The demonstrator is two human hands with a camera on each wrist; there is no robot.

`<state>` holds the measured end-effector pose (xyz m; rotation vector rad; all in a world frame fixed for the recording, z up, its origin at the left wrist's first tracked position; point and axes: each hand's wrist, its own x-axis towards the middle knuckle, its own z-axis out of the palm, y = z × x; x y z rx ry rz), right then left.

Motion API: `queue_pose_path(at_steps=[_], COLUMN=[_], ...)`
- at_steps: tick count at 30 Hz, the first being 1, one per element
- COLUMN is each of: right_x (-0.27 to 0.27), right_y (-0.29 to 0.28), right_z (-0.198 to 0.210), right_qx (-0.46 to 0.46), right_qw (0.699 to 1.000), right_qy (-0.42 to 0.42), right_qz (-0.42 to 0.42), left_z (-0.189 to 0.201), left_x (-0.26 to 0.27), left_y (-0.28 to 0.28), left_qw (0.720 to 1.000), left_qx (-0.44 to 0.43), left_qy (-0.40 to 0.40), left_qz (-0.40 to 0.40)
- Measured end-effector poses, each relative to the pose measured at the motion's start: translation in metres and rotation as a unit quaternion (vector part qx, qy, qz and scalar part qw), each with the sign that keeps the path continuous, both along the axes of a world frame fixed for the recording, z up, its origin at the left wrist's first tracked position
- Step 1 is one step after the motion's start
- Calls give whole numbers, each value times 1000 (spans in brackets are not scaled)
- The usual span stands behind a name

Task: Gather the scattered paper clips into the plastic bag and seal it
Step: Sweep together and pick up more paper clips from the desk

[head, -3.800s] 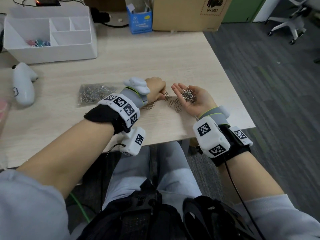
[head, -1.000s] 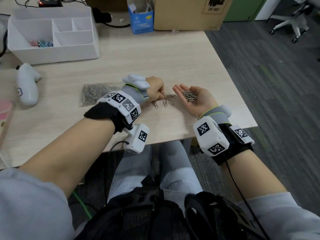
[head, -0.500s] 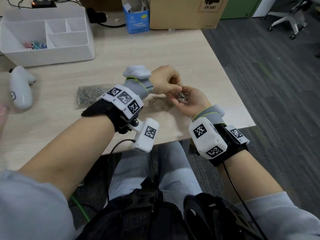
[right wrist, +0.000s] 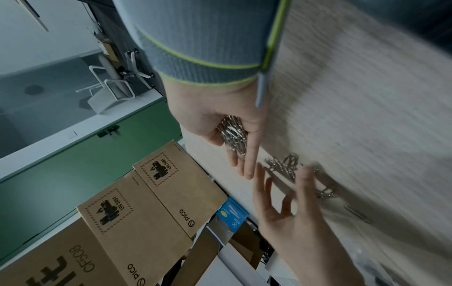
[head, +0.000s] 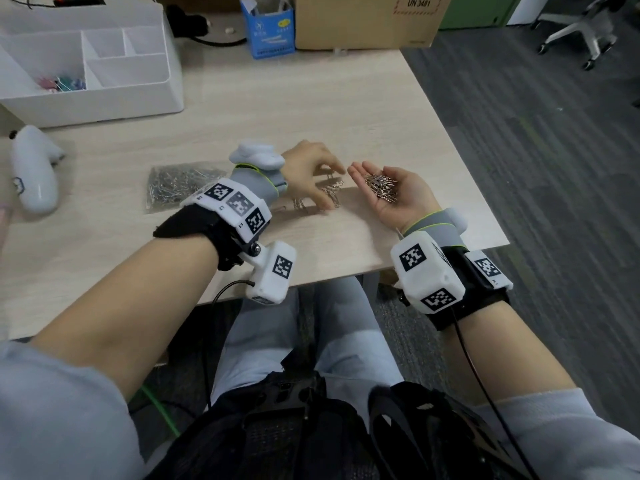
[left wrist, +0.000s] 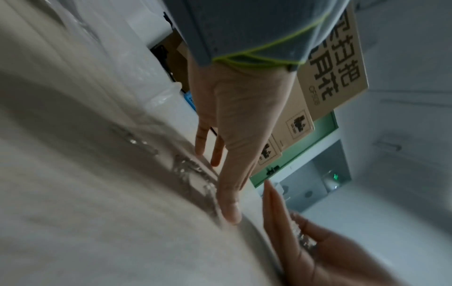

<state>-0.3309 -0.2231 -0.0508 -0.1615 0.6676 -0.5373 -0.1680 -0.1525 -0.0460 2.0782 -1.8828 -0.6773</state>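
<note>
My right hand [head: 414, 206] lies palm up on the wooden table [head: 311, 105], fingers nearly straight, carrying a pile of silver paper clips [head: 380, 186]; the right wrist view shows that pile [right wrist: 232, 135] in the palm. Just left of it, my left hand [head: 308, 166] hovers palm down with spread fingers over a few loose clips [head: 333, 195], its thumb [right wrist: 305, 180] touching them [right wrist: 283, 164]. More loose clips [head: 299, 204] lie under the left wrist. The clear plastic bag [head: 176, 185], holding many clips, lies flat to the left, with neither hand on it.
A white desk organiser [head: 104, 81] stands at the back left and a white handheld device [head: 33, 174] lies at the left. A small blue box [head: 270, 29] and a cardboard box [head: 363, 19] stand at the back. The table's right edge is close beside my right hand.
Half a second ago my left hand was over the right palm with clips. It has since moved back left over the loose clips, fingers spread. The right palm stays up.
</note>
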Motion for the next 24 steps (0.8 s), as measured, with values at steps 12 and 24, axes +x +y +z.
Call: queue_pose_path(at_steps=[12, 24], right_x=[-1, -1], right_y=[4, 3], right_z=[1, 3], right_qx=[-4, -16], right_qw=[1000, 999], right_qy=[7, 24], right_qz=[3, -15], left_z=[-9, -3], left_x=[-13, -16], left_y=[-1, -5], left_qw=[999, 998], left_qx=[-30, 6], left_qy=[4, -57], left_qz=[40, 15])
